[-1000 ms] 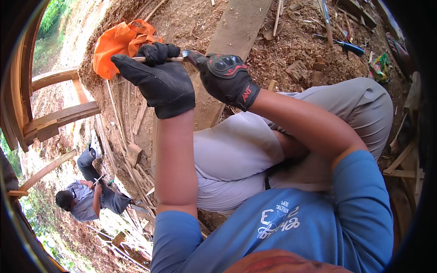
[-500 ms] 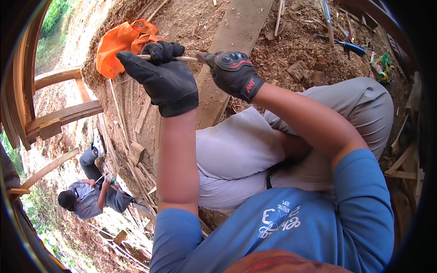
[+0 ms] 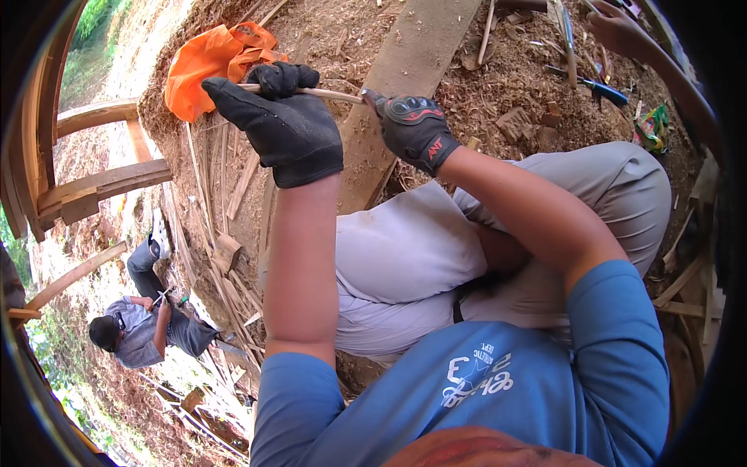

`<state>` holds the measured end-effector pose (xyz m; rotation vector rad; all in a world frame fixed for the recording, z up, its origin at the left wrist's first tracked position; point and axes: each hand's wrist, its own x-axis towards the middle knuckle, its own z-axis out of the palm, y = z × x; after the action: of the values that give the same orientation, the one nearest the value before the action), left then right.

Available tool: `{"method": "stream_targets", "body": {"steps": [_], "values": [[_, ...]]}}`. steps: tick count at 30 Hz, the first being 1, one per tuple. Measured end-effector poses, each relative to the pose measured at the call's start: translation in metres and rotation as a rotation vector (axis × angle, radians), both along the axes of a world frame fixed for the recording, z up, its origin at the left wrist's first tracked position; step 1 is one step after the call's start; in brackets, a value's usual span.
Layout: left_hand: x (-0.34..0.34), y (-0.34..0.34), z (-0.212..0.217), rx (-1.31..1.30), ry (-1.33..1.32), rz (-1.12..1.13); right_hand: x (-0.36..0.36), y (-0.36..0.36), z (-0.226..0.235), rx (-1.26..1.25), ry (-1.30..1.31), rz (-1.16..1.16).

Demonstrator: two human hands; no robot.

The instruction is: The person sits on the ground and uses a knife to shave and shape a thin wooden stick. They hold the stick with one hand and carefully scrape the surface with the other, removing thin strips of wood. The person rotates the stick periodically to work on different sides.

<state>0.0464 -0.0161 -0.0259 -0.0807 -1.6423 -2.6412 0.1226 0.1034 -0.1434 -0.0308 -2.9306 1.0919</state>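
My left hand (image 3: 284, 124), in a black glove, is closed around a thin pale wooden stick (image 3: 327, 94) held out in front of me. My right hand (image 3: 412, 128), in a black glove with red marks, grips a small blade-like tool whose tip meets the stick near its right end. A long wooden plank (image 3: 405, 86) lies on the ground under both hands. My knees in light grey trousers (image 3: 412, 257) are bent below them.
An orange plastic bag (image 3: 206, 66) lies beyond my left hand. Wood chips and offcuts cover the ground. A blue-handled tool (image 3: 603, 92) lies at the upper right near another person's hand (image 3: 618, 31). A person (image 3: 148, 327) crouches at lower left beside curved wooden frames (image 3: 93, 187).
Both hands have shifted slightly right and down with the stick. The crouching person at lower left has moved a little.
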Motion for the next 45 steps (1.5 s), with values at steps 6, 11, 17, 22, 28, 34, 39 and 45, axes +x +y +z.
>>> {"method": "stream_targets", "body": {"steps": [6, 11, 17, 22, 28, 34, 39, 45], "values": [[-0.001, -0.002, -0.001, 0.034, -0.009, 0.025, 0.000, 0.007, -0.014, 0.000, -0.103, 0.020], [0.005, -0.001, 0.000, -0.002, -0.039, 0.101, 0.004, -0.003, 0.038, 0.014, -0.083, 0.076], [-0.009, -0.013, -0.008, 0.041, 0.032, -0.085, -0.008, 0.016, -0.001, 0.007, -0.167, 0.119], [-0.015, -0.016, -0.017, -0.025, -0.100, -0.127, -0.020, 0.030, -0.010, -0.131, -0.122, -0.092], [-0.019, -0.013, -0.037, -0.159, -0.124, -0.240, -0.027, 0.039, -0.012, -0.122, -0.109, -0.130], [-0.021, -0.030, -0.029, -0.663, -0.118, -0.271, -0.023, 0.035, -0.003, -0.106, -0.165, -0.056], [-0.017, -0.041, -0.006, -0.839, -0.168, -0.339, -0.021, 0.034, -0.017, -0.046, -0.075, -0.005], [-0.027, -0.046, -0.008, -1.021, -0.150, -0.582, -0.019, 0.032, -0.014, -0.021, -0.093, 0.101]]}}
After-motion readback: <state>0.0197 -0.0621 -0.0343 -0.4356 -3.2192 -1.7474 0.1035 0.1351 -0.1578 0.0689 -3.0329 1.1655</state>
